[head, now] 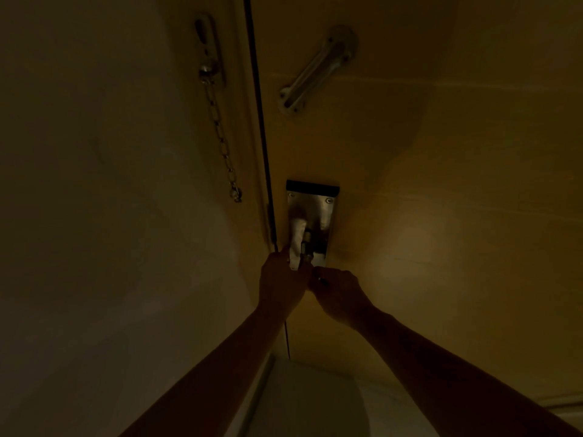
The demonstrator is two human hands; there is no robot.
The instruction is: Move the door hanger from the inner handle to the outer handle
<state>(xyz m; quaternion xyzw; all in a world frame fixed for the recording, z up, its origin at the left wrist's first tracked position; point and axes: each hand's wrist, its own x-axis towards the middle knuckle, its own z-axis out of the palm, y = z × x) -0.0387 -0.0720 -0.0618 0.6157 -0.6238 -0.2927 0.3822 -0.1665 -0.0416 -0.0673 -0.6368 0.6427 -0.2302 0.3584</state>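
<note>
I find both hands at the door's left edge: the left hand (281, 276) is closed around the low end of the pale hanger (297, 244), which runs upright along the inner handle (306, 244) against the lock plate (328, 216). The right hand (339, 293) is curled just right of it; I cannot tell if it grips anything. The left is nearer.

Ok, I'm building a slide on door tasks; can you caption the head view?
Both hands, left hand and right hand, reach the door handle in dim light; a chain hangs from the frame.

Both your bare forearms reach up and forward, converging. Your left hand (282, 280) is curled closed; your right hand (339, 293), just beside it, is fisted too.
</note>
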